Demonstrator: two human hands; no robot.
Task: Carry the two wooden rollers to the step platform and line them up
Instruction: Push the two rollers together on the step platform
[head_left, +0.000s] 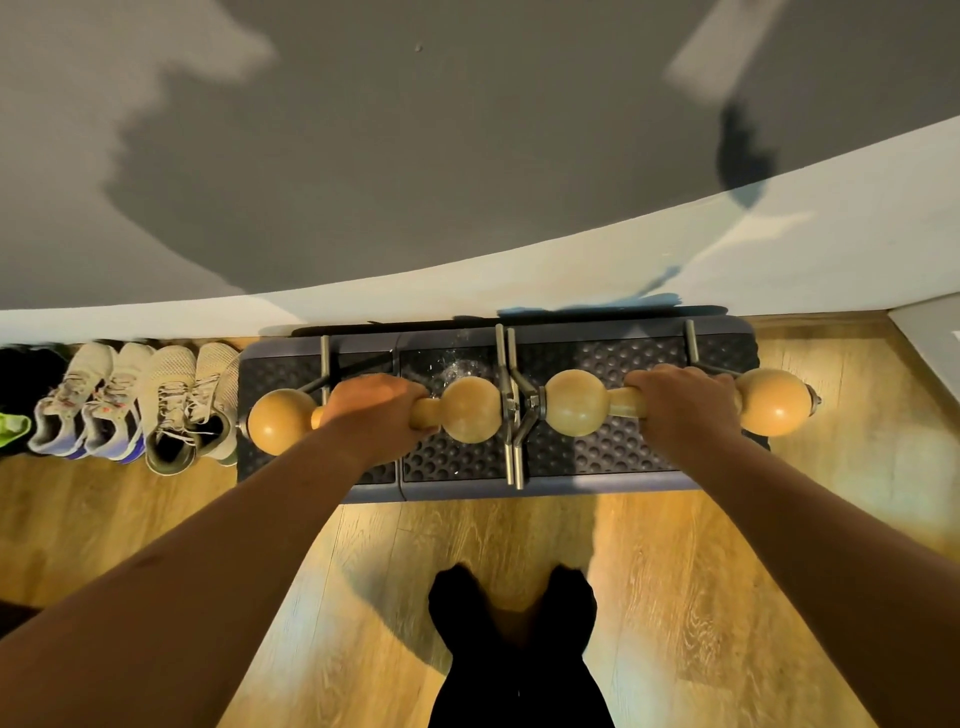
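Two wooden rollers, each with a ball at either end and metal feet, lie end to end over the dark studded step platform (457, 457) against the wall. My left hand (376, 408) grips the middle bar of the left roller (470, 410). Around the bar of the right roller (576, 402) my right hand (680, 402) is curled. The inner balls almost meet at the platform's middle, where the metal feet of both rollers stand side by side. Whether the feet bear on the platform I cannot tell.
A row of sneakers (130, 400) stands on the wooden floor left of the platform, along the white skirting. My dark-clad legs (514, 649) are below, close to the platform's front edge. The grey wall rises behind.
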